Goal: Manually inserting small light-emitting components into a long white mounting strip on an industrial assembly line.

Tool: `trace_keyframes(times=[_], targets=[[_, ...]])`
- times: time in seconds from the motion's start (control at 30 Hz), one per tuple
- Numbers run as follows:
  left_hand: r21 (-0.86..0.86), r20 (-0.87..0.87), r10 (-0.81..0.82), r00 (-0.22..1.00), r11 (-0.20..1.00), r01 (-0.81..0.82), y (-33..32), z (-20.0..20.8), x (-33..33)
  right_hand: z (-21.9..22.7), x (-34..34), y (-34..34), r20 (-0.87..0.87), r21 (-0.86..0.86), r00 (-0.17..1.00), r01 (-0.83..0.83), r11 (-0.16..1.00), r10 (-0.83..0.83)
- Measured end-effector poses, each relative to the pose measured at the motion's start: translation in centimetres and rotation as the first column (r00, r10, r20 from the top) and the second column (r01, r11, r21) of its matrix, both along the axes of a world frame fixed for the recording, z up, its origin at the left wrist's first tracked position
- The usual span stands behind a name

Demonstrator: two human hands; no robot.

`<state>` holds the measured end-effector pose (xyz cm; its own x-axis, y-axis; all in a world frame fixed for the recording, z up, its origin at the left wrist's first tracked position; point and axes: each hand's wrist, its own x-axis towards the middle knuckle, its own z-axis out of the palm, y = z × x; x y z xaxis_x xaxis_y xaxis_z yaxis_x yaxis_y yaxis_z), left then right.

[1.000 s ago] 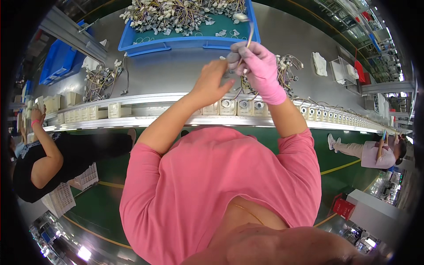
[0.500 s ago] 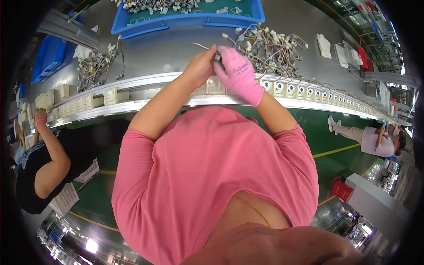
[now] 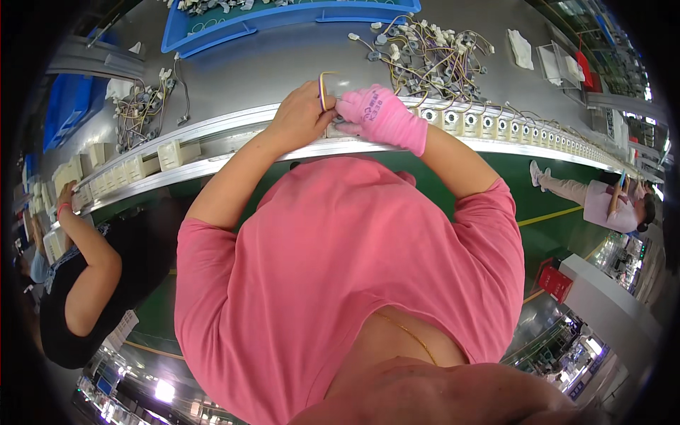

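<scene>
My bare left hand (image 3: 303,113) is closed, with a thin multi-coloured cable (image 3: 323,92) looping up from its fingers. My right hand (image 3: 375,115), in a pink glove, has its fingers drawn together against the left fingertips. Whatever lies between the two hands is mostly hidden; I cannot make out what the right one holds. Both hands are over the metal rail (image 3: 244,119). To the right of the glove, a row of small white square housings (image 3: 470,123) stands in the rail, each with a dark round centre and wires at the top.
A tangled pile of wired connectors (image 3: 443,60) lies beyond my right hand. Farther back is a blue tray (image 3: 283,19) of similar parts. A smaller cable heap (image 3: 145,110) and white housings (image 3: 170,154) are on the left. A co-worker's arm (image 3: 92,248) reaches the rail at far left.
Both hands have come down from above the rail onto it, nearer to my body. The cable now stands up as a loop from the left hand, and the right fingers have closed in.
</scene>
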<state>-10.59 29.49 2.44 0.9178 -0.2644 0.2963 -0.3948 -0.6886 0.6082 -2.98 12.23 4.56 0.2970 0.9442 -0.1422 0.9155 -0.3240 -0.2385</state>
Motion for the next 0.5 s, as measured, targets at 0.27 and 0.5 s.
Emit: trace_keyframes(times=[0.27, 0.5], targets=[[0.060, 0.002, 0.140, 0.990, 0.988, -0.140, -1.3, -1.7, -0.5, -2.4, -1.3, -1.3, 0.162, 0.360, 0.986, -0.021, 0.933, -0.041], [0.001, 0.028, 0.240, 0.970, 0.971, -0.240, -1.8, -2.3, -1.2, -3.0, -3.4, -0.8, 0.038, 0.466, 0.972, 0.190, 0.864, -0.234]])
